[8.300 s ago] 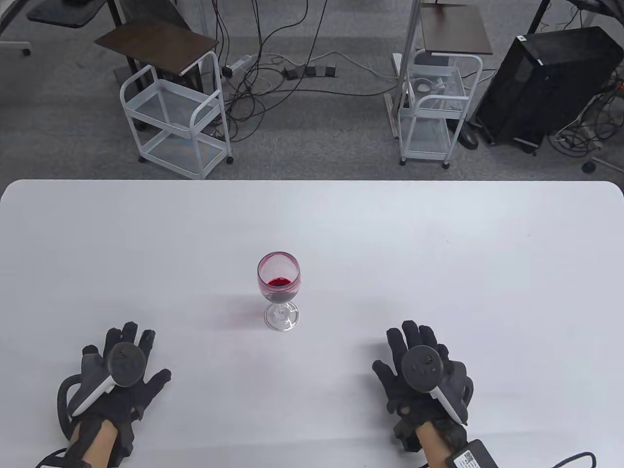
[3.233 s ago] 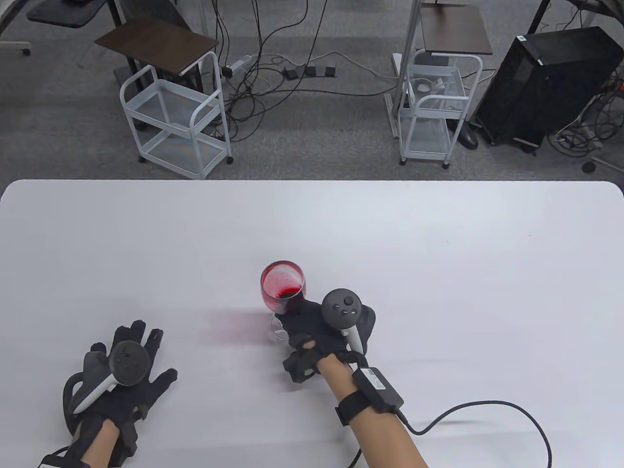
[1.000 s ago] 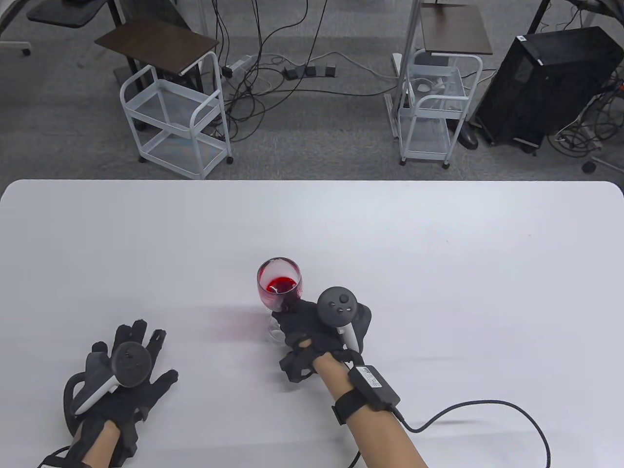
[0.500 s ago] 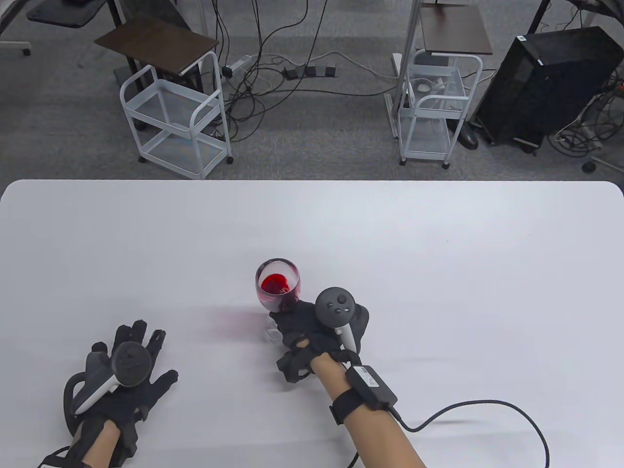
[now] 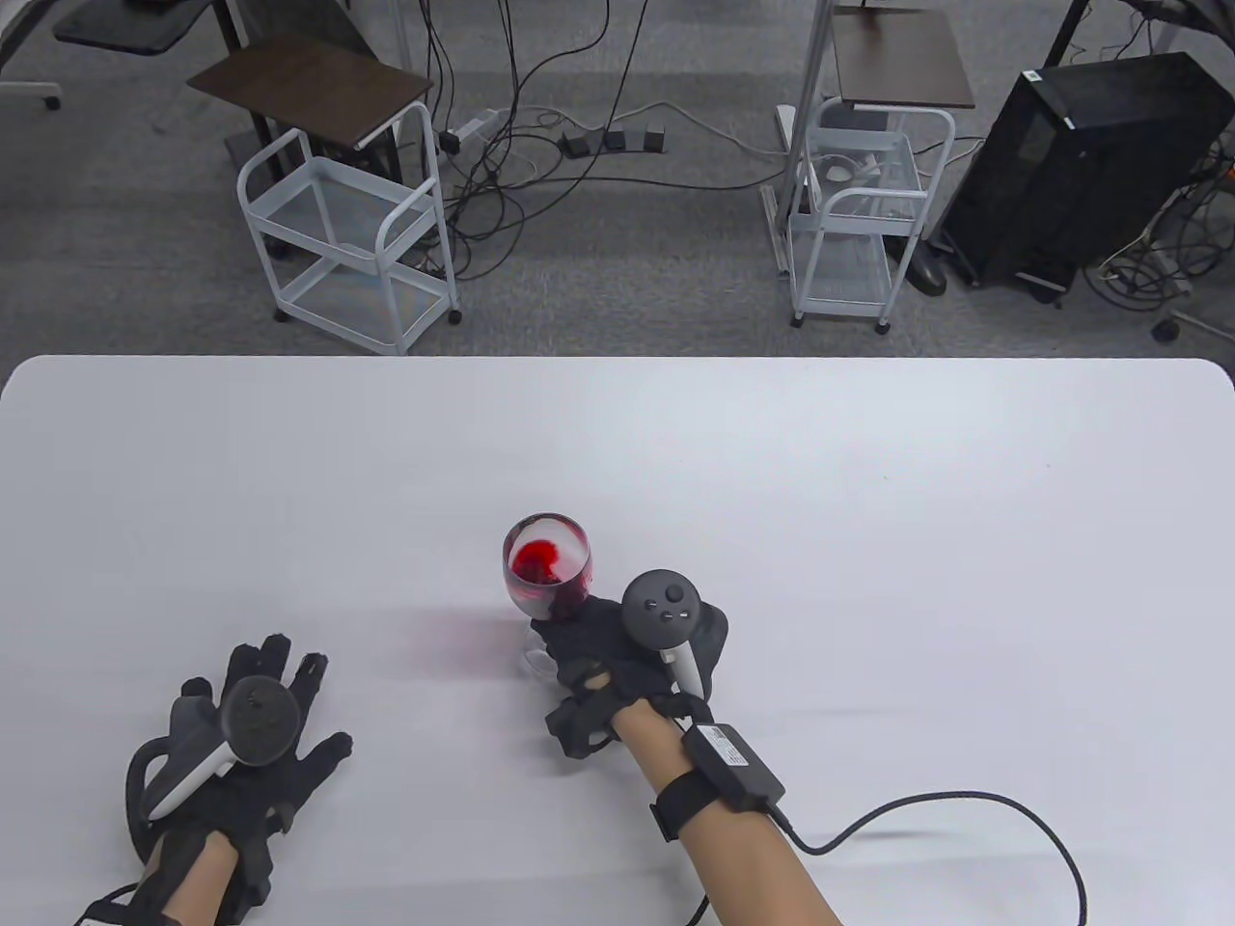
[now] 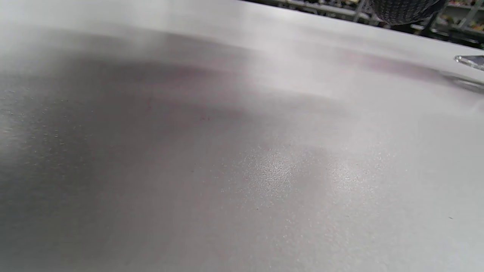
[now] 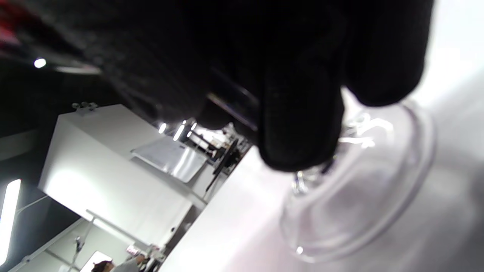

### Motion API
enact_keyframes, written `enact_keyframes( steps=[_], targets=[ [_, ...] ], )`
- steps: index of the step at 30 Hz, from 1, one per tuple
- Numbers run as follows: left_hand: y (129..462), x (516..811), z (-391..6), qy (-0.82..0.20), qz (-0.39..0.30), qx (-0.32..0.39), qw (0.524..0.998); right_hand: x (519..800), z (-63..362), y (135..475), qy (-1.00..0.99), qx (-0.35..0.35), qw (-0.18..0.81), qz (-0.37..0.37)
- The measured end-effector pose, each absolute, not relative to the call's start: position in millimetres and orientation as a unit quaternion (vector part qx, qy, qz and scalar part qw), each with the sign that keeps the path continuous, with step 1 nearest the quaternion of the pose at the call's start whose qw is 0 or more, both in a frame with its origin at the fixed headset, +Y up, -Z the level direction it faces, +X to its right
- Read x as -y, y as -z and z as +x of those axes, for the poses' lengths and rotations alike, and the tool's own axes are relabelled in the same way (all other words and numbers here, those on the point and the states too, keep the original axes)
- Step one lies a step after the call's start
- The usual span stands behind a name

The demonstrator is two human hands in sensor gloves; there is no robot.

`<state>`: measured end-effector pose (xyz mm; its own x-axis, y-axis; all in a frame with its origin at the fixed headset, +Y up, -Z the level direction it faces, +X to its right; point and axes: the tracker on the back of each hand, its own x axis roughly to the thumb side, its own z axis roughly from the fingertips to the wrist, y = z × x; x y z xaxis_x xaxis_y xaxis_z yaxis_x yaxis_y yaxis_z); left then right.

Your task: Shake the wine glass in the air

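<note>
Gripping one wine glass (image 5: 546,577), right hand (image 5: 617,656); left hand (image 5: 241,752) flat, empty

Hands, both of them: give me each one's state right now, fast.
Left hand: open, fingers spread, resting flat on the table, holding nothing.
Right hand: closed around the wine glass at its stem.

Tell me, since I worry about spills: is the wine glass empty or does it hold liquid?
It holds liquid. The wine glass, gripped by the right hand, has red liquid pooled low in its bowl, well below the rim.
</note>
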<state>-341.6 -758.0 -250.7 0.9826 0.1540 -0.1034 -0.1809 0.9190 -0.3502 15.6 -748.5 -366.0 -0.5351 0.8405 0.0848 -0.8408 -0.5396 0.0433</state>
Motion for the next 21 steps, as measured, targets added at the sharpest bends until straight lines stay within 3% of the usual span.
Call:
enact_keyframes(
  steps=[4,16,21],
  targets=[
    [252.4,759.4,-341.5,-0.083,-0.188,-0.038,0.978,747.9,11.4,362.1,-0.876,-0.009,0.476,0.081],
    [250.5,758.0,-341.9,-0.085,-0.183,-0.038,0.979,747.6,14.3,365.2,-0.881,0.011,0.469,0.060],
    [252.0,759.0,-341.9,-0.084,-0.188,-0.039,0.978,748.8,10.7,363.0,-0.866,0.001,0.492,0.083]
  ],
)
